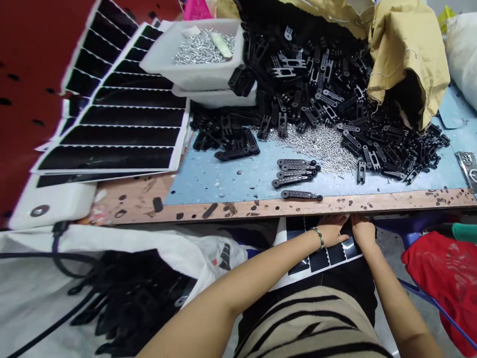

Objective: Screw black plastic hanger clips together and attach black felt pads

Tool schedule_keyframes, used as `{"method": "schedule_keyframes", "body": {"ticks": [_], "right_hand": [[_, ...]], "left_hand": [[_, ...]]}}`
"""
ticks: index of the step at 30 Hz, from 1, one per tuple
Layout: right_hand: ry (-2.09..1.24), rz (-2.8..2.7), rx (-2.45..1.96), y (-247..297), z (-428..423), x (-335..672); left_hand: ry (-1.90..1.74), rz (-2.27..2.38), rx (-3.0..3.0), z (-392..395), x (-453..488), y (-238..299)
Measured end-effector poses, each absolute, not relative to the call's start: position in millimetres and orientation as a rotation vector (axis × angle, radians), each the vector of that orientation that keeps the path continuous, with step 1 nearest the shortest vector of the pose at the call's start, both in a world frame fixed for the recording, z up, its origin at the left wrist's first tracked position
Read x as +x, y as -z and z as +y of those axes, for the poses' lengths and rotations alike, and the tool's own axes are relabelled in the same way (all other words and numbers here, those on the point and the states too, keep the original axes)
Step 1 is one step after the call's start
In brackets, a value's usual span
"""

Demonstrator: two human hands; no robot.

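Note:
A white sheet of black strip stickers [316, 259] lies across my lap, its far part hidden beneath the table edge. My left hand [331, 231] rests on it with fingers stretched out and thumb apart; a beaded bracelet circles the wrist. Close beside it, my right hand [363, 232] touches the sheet's right side, its fingertips hidden under the table edge. Just above my hands, on the table, lie several black slotted plastic arms [296, 171], with a single black arm [301, 194] nearer the edge.
Loose silver pins [324, 144] and a heap of black plastic parts [316, 94] cover the table's back. White tubs [201, 74] hold more pins. Black sticker sheets [122, 124] are stacked left. A sack of black parts [137, 293] sits below; red cloth [443, 283] hangs right.

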State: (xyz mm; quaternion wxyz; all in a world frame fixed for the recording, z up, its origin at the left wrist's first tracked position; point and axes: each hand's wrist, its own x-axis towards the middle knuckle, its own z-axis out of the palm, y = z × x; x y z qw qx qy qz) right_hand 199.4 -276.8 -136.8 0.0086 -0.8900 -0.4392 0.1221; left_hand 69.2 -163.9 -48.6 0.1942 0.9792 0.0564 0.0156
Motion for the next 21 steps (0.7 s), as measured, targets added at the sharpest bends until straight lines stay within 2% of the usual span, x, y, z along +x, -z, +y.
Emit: {"method": "schedule_keyframes", "body": {"ticks": [4, 8, 12, 15, 18, 21], "right_hand": [[-0.242, -1.301, -2.672, 144, -288, 227], [-0.074, -1.146, -2.601, 135, -316, 240], [0.085, -1.101, -2.485, 94, -344, 227], [0.315, -1.267, -2.170, 51, -329, 206], [0.412, -1.508, -1.871, 11, -281, 184], [0.359, -1.728, -1.687, -19, -235, 165]], "left_hand": [[0.116, 0.283, 2.632, -160, 88, 86], [0.349, 0.345, 2.399, -168, 85, 85], [0.438, 0.340, 2.145, -177, 76, 49], [0.514, 0.336, 1.446, -174, 72, 11], [0.349, 0.304, 0.832, -160, 70, -27], [0.058, 0.346, 0.641, -137, 56, -54]]}}
